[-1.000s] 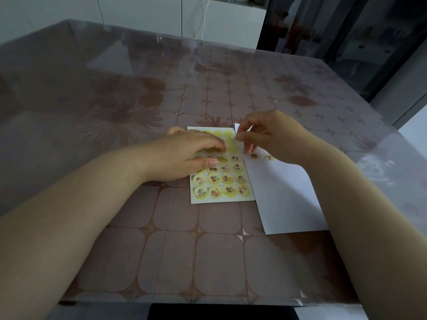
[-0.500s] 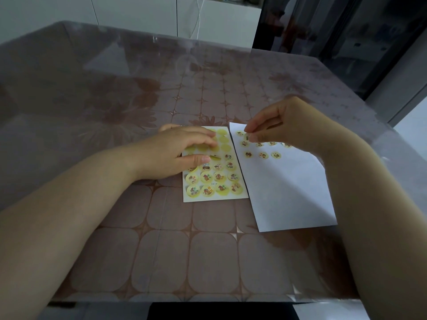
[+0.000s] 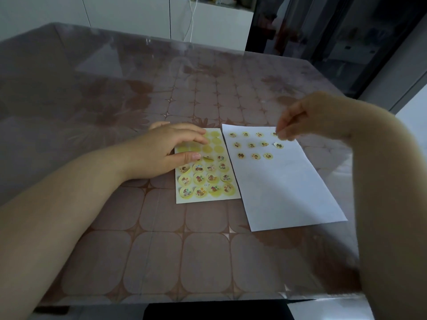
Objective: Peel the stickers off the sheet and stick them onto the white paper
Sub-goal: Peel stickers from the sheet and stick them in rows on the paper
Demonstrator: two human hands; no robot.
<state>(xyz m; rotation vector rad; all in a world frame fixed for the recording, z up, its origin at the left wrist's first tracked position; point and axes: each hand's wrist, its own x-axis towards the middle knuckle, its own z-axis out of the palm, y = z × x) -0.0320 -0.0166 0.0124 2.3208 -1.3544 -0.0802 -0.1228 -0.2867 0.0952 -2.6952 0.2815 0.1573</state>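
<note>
Fingers of the left hand (image 3: 166, 150) lie spread flat on the sticker sheet (image 3: 206, 167), at nine o'clock of the white paper (image 3: 282, 181). The right hand (image 3: 307, 116) hovers at the paper's one o'clock corner, fingertips pinched together; whether on a sticker is unclear.

A brown tile-and-flower patterned tabletop (image 3: 161, 250) under a glossy clear cover fills the dim room's foreground, with white cabinets (image 3: 129, 15) and a hanging white cable (image 3: 192, 19) behind it, and a dark glass door (image 3: 335, 42) at right.
</note>
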